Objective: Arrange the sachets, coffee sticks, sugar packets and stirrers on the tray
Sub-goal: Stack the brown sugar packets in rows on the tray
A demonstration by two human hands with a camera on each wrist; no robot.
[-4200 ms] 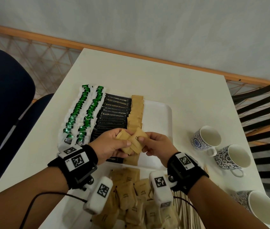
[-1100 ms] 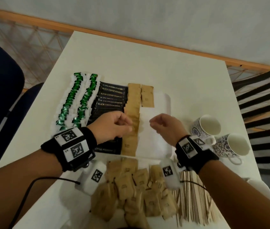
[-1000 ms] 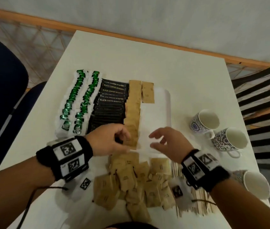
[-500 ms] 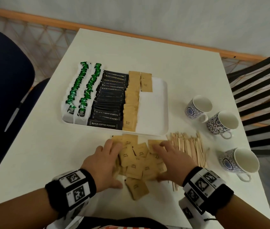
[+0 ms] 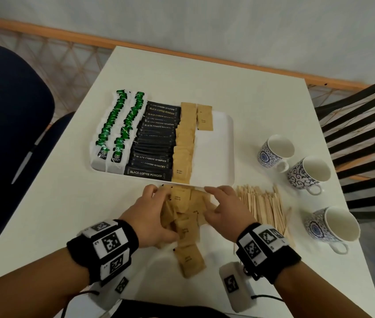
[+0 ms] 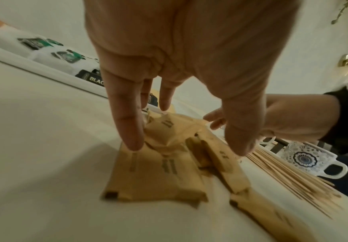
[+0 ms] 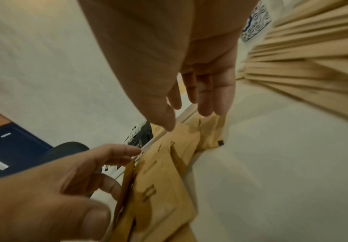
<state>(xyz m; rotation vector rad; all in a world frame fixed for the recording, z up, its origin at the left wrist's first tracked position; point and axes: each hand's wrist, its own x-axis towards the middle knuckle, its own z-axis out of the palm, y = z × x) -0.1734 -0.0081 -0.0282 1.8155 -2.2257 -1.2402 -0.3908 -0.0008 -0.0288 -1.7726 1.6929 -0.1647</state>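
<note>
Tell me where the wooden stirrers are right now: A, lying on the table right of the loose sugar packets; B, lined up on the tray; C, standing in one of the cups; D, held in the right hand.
A: the wooden stirrers lie flat on the table, right of the loose sugar packets, off the tray.

Both forearms reach forward, palms down; left hand (image 5: 151, 216) and right hand (image 5: 225, 211) close together, fingers extended and slightly spread, thumbs facing inward.
</note>
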